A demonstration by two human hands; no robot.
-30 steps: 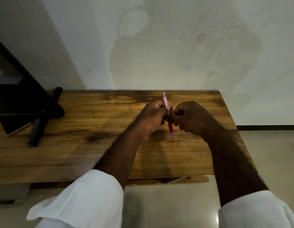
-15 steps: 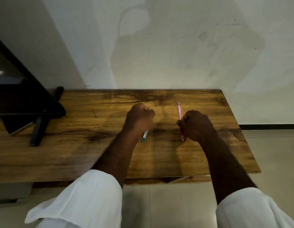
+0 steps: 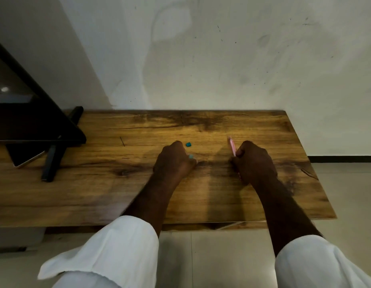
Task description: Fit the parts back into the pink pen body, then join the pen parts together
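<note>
Pink pen (image 3: 232,147): slim barrel, gripped in the right hand (image 3: 254,162), tilted with its upper end leaning toward the worktop's (image 3: 97,200) far edge; lower part hidden by the curled fingers (image 3: 240,151), only a sliver shows below the hand. It sits right of centre, nearer the right edge than the left. Small teal piece (image 3: 188,144): loose, lying flat on the worktop just beyond the left hand (image 3: 174,161), not touching it, mid-depth. A pale teal bit (image 3: 190,156) pokes out of the left hand's curled fingers; shape too hidden to tell.
</note>
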